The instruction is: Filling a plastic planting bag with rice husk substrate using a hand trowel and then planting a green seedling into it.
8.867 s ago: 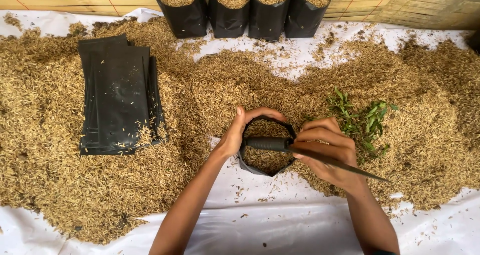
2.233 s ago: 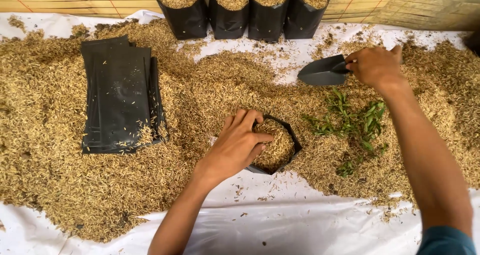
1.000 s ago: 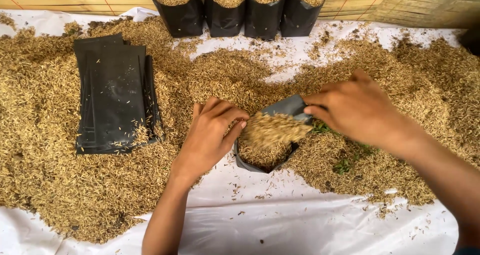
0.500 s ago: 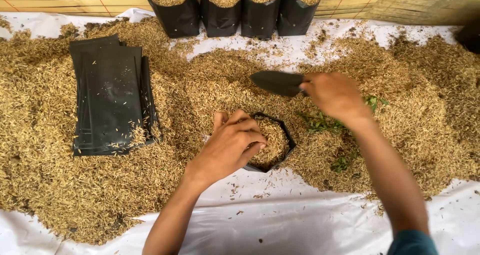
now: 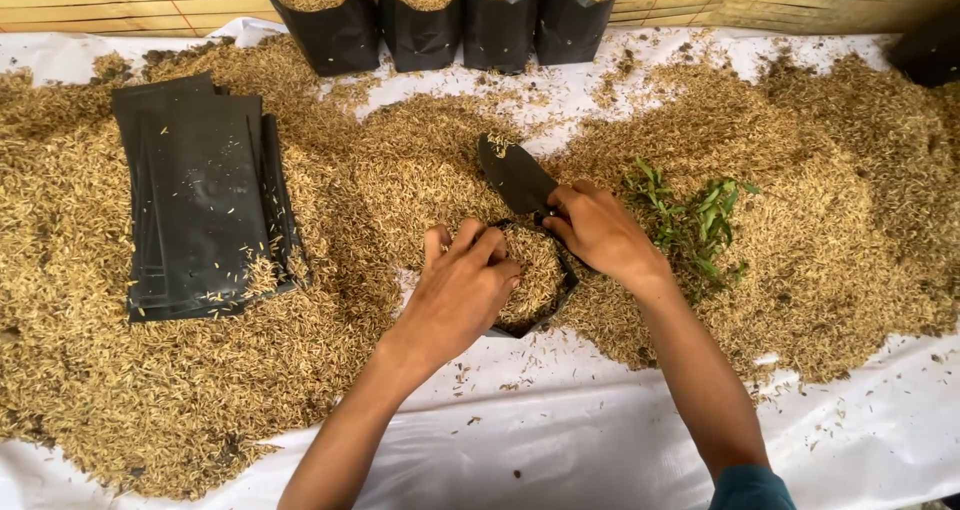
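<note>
A small black grow bag [image 5: 560,295] stands open in the middle, filled with rice husk. My left hand [image 5: 462,290] rests on its left rim and presses on the husk inside. My right hand [image 5: 598,232] is at the bag's far right rim and grips a dark trowel [image 5: 513,175], whose blade points up and left, away from me, with nothing on it. A bunch of green cuttings [image 5: 690,220] lies on the husk just right of my right hand.
Loose rice husk [image 5: 850,210] covers a white sheet [image 5: 560,450]. A stack of flat black bags [image 5: 200,200] lies at the left. Several filled black bags [image 5: 440,20] stand in a row at the far edge, before a bamboo wall.
My right hand scooped husk with the trowel, tipped it into the bag, lifted away, and has now come back down to the bag's rim. My left hand stayed on the bag.
</note>
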